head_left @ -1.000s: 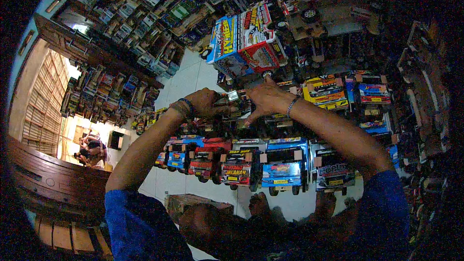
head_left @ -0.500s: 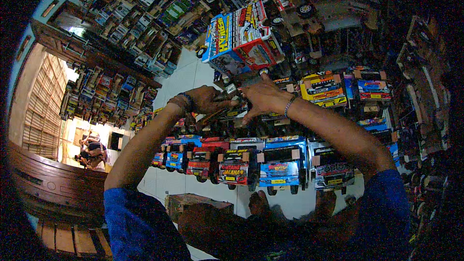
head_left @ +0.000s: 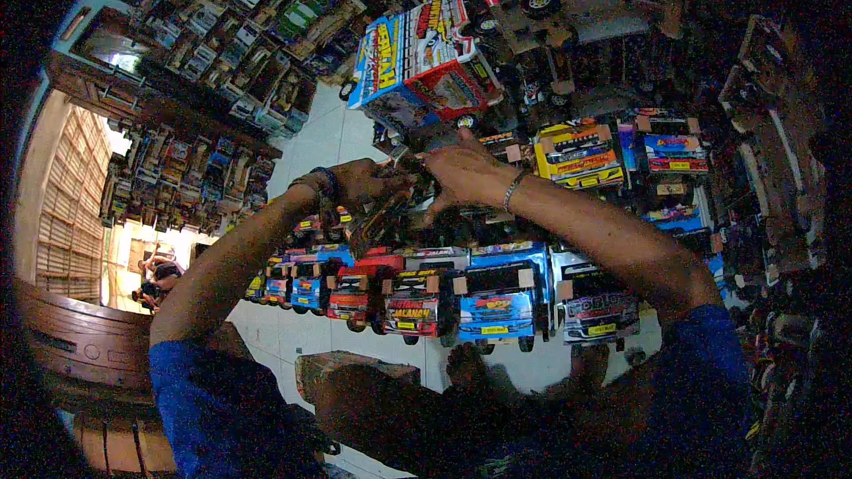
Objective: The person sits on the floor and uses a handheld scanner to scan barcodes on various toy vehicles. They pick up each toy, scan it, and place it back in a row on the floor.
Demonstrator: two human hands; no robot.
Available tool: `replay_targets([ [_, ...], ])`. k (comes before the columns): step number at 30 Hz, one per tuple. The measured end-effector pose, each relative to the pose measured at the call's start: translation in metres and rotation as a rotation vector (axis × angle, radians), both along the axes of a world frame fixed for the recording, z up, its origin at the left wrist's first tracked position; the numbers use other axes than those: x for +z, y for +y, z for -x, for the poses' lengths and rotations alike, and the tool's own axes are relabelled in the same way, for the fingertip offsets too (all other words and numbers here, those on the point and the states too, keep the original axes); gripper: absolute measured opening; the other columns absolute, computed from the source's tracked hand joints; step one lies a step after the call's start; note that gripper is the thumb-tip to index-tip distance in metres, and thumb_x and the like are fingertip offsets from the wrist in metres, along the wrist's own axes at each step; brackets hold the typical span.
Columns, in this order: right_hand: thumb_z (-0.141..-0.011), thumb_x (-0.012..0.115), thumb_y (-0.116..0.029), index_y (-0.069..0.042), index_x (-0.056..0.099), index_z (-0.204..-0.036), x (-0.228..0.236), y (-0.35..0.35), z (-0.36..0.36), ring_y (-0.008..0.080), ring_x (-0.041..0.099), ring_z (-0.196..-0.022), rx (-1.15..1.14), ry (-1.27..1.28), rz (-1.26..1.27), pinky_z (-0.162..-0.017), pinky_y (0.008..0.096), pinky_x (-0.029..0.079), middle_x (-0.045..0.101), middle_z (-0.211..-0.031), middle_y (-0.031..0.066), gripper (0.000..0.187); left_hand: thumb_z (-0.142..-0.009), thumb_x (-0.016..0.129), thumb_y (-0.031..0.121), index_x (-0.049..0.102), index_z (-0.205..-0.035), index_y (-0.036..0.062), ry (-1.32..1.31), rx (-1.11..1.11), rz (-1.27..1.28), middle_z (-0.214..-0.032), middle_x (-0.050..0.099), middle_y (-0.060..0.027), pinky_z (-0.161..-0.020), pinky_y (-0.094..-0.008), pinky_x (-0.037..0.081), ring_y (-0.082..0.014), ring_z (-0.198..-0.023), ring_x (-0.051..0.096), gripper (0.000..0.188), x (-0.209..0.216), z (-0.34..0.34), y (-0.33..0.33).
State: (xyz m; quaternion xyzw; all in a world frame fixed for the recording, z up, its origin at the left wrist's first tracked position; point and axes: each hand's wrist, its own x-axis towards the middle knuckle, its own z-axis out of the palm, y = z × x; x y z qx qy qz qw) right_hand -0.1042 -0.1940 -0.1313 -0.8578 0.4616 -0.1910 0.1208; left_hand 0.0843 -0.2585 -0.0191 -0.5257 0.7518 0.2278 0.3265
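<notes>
Curling round a dark, indistinct object beyond a row of toy trucks with yellow plates, the left hand faces the right hand, whose thumb is spread; whether it pinches anything cannot be told. Yellow and red lettering marks a larger toy truck.

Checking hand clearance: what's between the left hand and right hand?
A dark item, too blurred to identify, between left hand and right hand; head view.
</notes>
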Motion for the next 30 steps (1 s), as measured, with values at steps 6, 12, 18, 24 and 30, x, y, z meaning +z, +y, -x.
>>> replay_targets([
  [6, -0.058, 0.087, -0.064, -0.001, 0.059, -0.126, -0.004, 0.005, 0.001, 0.0384, 0.066, -0.109, -0.026, -0.07, 0.017, -0.096, 0.0545, 0.04, 0.071, -0.111, 0.0188, 0.097, -0.087, 0.05, 0.082, 0.072, -0.113, 0.0083, 0.002, 0.032, 0.02, -0.095, 0.074, -0.0175, -0.078, -0.0438, 0.054, -0.027, -0.086, 0.07, 0.081, -0.002, 0.0, 0.005],
  [12, -0.06, 0.087, -0.062, -0.008, 0.056, -0.136, -0.008, 0.0, -0.002, 0.0388, 0.064, -0.116, -0.03, -0.067, -0.037, -0.098, 0.0621, 0.039, 0.069, -0.119, 0.0183, 0.098, -0.09, 0.053, 0.075, 0.065, -0.131, 0.0125, 0.067, 0.011, 0.108, -0.101, 0.074, -0.024, -0.084, -0.047, 0.059, -0.0354, -0.09, 0.074, 0.076, -0.015, -0.006, 0.009],
  [18, -0.063, 0.086, -0.062, -0.013, 0.051, -0.144, -0.009, 0.001, -0.006, 0.0392, 0.063, -0.119, 0.004, -0.087, 0.042, -0.1, 0.0683, 0.037, 0.068, -0.124, 0.0206, 0.101, -0.087, 0.054, 0.079, 0.07, -0.116, 0.0008, 0.224, -0.001, 0.239, -0.097, 0.075, -0.0216, -0.082, -0.0473, 0.058, -0.0332, -0.088, 0.074, 0.084, -0.02, -0.014, 0.029],
  [24, -0.063, 0.082, -0.07, -0.008, 0.045, -0.148, 0.009, 0.004, 0.002, 0.041, 0.066, -0.111, -0.017, 0.038, 0.112, -0.101, 0.065, 0.036, 0.072, -0.106, 0.0221, 0.112, -0.084, 0.053, 0.084, 0.07, -0.121, 0.0091, 0.165, 0.174, 0.273, -0.09, 0.074, -0.0205, -0.072, -0.048, 0.058, -0.0329, -0.084, 0.073, 0.085, -0.03, -0.008, 0.027],
  [30, -0.062, 0.079, -0.076, -0.007, 0.041, -0.151, 0.016, 0.009, 0.012, 0.0424, 0.06, -0.124, -0.001, 0.006, -0.068, -0.111, 0.0663, 0.029, 0.064, -0.131, 0.0255, 0.119, -0.087, 0.059, 0.071, 0.074, -0.11, 0.0078, 0.052, -0.111, 0.161, -0.089, 0.076, -0.0173, -0.077, -0.0466, 0.056, -0.0322, -0.08, 0.073, 0.069, -0.009, -0.023, 0.011],
])
